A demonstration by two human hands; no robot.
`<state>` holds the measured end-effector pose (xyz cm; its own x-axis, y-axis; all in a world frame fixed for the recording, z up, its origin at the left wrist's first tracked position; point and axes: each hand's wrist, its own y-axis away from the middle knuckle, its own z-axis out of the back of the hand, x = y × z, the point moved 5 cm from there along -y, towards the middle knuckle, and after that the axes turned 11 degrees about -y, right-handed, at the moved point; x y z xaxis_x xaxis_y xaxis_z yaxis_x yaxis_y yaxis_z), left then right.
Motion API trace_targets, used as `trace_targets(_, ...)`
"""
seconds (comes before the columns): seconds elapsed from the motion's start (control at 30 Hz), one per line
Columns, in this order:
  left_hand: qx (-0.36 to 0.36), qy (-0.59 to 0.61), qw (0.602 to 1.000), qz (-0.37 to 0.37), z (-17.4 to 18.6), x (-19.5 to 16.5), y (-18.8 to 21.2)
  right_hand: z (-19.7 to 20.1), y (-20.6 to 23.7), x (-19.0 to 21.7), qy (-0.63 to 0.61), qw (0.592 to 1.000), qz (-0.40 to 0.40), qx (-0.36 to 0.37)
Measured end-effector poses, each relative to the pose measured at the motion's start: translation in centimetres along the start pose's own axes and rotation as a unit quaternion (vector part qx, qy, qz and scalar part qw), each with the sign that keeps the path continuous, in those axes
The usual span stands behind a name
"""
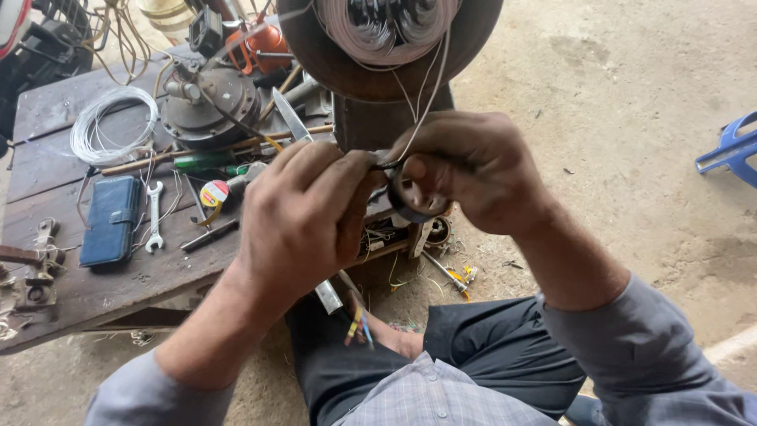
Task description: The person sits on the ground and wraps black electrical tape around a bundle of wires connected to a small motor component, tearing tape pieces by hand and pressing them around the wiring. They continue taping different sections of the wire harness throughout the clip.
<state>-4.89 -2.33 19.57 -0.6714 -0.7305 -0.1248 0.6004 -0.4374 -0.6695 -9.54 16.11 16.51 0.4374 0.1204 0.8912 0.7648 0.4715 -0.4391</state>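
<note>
Both hands, left hand (303, 213) and right hand (473, 170), pinch a tape roll (410, 197) above a cluttered wooden table (71, 292) on a concrete floor (631, 95).

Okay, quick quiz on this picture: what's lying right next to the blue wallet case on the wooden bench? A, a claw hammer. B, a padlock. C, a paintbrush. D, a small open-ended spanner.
D: a small silver spanner lies flat on the bench just right of the blue case, while both hands work on wires further right.
</note>
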Motion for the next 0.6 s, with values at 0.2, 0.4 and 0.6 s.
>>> trace_targets(0.2, -0.046, -0.051, 0.997, -0.036, -1.0, -0.4, 1.1, -1.3, 2.5, -2.3, -0.481, 0.869, -0.112, -0.033)
trace_targets(0.4, 0.01, -0.031, 0.999, -0.011, -1.2, -1.1, 1.4, -2.3, -0.4, 0.3, -0.136, 0.984, -0.011, -0.111)
trace_targets(0.6, 0.021, 0.072, 0.997, 0.031, 1.1, -0.3, -0.5, -2.4, -2.3, 0.3, -0.155, 0.988, 0.006, -0.02)
